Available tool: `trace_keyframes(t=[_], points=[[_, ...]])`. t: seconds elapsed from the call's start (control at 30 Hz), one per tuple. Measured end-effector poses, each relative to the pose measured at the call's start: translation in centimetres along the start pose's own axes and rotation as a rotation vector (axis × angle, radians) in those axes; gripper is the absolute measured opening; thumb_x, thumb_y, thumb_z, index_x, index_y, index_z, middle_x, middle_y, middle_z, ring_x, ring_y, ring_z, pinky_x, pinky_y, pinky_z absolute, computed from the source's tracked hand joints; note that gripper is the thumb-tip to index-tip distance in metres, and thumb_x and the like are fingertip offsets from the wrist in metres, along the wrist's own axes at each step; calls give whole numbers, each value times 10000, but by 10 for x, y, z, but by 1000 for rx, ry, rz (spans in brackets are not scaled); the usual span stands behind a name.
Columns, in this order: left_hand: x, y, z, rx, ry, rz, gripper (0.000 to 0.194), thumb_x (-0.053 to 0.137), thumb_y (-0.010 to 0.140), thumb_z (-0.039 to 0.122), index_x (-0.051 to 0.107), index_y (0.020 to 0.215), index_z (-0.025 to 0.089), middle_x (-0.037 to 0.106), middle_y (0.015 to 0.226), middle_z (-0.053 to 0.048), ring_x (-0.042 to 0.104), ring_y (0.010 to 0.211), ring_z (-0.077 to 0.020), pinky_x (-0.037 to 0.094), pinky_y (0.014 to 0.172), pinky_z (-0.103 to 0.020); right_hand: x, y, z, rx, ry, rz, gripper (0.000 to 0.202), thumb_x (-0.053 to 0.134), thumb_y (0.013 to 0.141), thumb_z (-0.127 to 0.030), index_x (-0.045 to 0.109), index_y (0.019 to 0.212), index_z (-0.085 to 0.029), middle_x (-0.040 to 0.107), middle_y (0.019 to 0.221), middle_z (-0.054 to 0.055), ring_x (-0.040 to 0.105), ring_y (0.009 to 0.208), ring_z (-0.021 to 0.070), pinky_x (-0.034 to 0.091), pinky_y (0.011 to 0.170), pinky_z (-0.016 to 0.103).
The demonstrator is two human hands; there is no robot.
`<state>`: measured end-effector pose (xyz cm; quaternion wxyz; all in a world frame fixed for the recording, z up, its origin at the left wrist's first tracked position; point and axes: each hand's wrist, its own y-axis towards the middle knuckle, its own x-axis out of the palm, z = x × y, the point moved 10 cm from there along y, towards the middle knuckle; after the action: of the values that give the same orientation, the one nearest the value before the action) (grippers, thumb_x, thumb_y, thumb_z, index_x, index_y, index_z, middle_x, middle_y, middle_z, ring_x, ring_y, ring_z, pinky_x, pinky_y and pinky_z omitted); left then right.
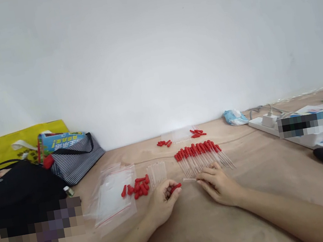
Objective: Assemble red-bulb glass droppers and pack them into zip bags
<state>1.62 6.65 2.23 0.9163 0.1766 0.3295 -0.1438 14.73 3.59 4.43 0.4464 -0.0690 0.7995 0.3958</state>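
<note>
Between the thumb and fingers of my left hand (165, 199) is a red rubber dropper bulb (175, 187), its open end pointing right. My right hand (220, 185) pinches a clear dropper tube (189, 179), whose end faces the bulb with a small gap between them. Behind my right hand lies a row of droppers (198, 156), red bulbs fitted on clear tubes. Left of my left hand is a pile of loose red bulbs (140, 186), beside a row of bare clear tubes (157, 173).
Clear zip bags (112, 195) lie at the left. More red bulbs (197, 133) and tubes sit near the wall. A striped bag (77, 162) and black bag (15, 195) stand far left. At right are a power strip (290, 132), cables and a blue mask (234, 117).
</note>
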Motion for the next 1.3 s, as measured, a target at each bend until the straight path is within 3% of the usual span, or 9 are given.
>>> trace_keyframes(t=[0.2,0.4,0.7,0.87,1.07,1.3], points=[[1,-1,9,27,1,-23,170,468,795,293,564,828,156,546,652,18,483,569,-114,388,516,-201,4,-1,-3,-7,2,-26,201,369,840,-170,565,883,-190,606,767,39,528,693,139,280,719,303],[0,-2,15,70,-17,-24,205,446,804,269,611,879,174,622,764,-14,543,696,-152,426,603,-233,9,1,-10,-41,-2,-37,191,380,842,-174,568,873,-187,606,770,31,519,676,123,269,672,280],[-6,-5,25,150,44,22,222,425,821,262,596,724,160,589,659,-7,525,632,-135,408,589,-225,12,1,-17,-83,49,-83,224,362,859,-210,585,882,-198,578,683,9,489,623,111,254,643,269],[-1,-9,28,162,153,-30,191,438,809,238,597,729,169,583,669,-5,517,617,-128,389,580,-225,8,3,-22,-212,-67,-95,220,380,831,-164,597,835,-202,580,660,-1,448,547,94,222,635,282],[5,-13,37,217,246,-68,202,423,815,234,588,720,164,561,655,-13,510,620,-137,381,579,-232,2,1,-36,-369,-225,-21,250,345,778,-78,581,747,-155,557,606,6,403,511,100,193,599,295],[13,-18,49,309,253,-117,196,395,824,210,555,721,162,547,678,-28,507,642,-144,391,592,-236,5,-2,-39,-305,-140,-16,226,351,801,-134,555,708,-161,531,625,8,368,516,106,204,601,285]])
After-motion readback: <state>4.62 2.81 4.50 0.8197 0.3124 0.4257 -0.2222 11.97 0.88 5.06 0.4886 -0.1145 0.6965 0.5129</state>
